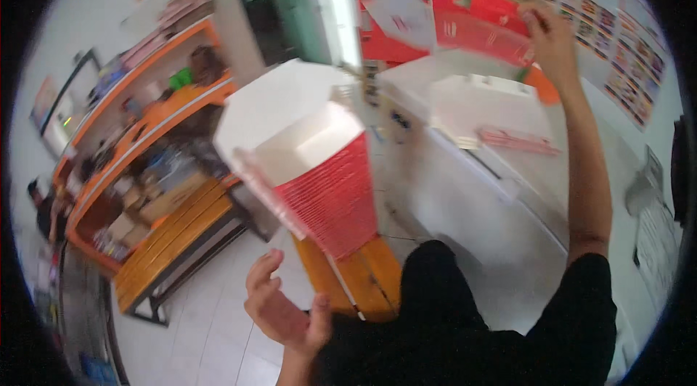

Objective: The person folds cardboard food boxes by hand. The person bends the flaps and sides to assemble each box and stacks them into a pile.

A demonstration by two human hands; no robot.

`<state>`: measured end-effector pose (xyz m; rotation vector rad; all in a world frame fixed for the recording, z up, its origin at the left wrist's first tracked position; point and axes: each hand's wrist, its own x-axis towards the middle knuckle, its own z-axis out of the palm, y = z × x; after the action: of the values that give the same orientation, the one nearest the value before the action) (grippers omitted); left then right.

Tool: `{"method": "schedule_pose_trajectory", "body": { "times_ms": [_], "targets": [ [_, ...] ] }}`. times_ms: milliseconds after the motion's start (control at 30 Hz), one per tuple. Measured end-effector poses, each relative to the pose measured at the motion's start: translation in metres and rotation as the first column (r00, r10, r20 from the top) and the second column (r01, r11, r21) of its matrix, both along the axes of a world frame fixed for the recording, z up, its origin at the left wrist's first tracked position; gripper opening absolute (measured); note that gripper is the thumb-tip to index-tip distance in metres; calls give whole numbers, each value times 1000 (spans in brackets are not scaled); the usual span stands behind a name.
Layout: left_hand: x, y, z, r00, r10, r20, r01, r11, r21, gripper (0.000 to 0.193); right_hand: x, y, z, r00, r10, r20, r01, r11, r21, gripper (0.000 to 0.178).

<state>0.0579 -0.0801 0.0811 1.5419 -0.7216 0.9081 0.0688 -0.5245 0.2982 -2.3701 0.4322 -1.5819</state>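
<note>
My right hand [553,41] reaches out to the far right, fingers pinched on the upper edge of a red paper carton [483,34], blurred by motion and partly see-through in the picture. Below and left, my left hand [287,306] is held with its fingers apart and nothing in it. Just beyond it, a tall stack of nested red paper cartons [330,197] leans on a slatted wooden bench [381,270]. The top carton of that stack stands open, its white inside [308,139] facing up and a broad white flap [276,103] spread to the left.
On the right, a white chest-like counter [479,190] carries flat white cardboard pieces [494,107] and a pink-edged bundle [515,141]. An orange shelf unit [145,125] full of goods and another wooden bench [170,248] stand at left. Printed sheets [632,74] cover the right wall.
</note>
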Motion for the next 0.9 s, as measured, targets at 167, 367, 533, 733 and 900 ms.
{"method": "schedule_pose_trajectory", "body": {
  "times_ms": [167,367,533,733,900],
  "targets": [
    [-46,16,75,864,284,415,-395,894,210,75,9,196,-22,764,611,-209,-545,435,-717,22],
    [-50,86,76,816,536,-216,-273,688,673,36,-10,322,-86,393,894,-214,-674,122,-729,9],
    [-87,113,2,729,124,-673,-268,957,-113,30,-9,363,-212,-202,932,-300,-922,-284,-262,23],
    [-78,96,-30,752,-399,-524,-288,517,-806,27,-11,384,-269,-270,962,-34,-957,-264,122,26],
    [-58,111,-73,739,-280,-613,-232,748,-621,19,6,368,-251,-158,963,-218,-984,-172,-50,19]
  ]
}}
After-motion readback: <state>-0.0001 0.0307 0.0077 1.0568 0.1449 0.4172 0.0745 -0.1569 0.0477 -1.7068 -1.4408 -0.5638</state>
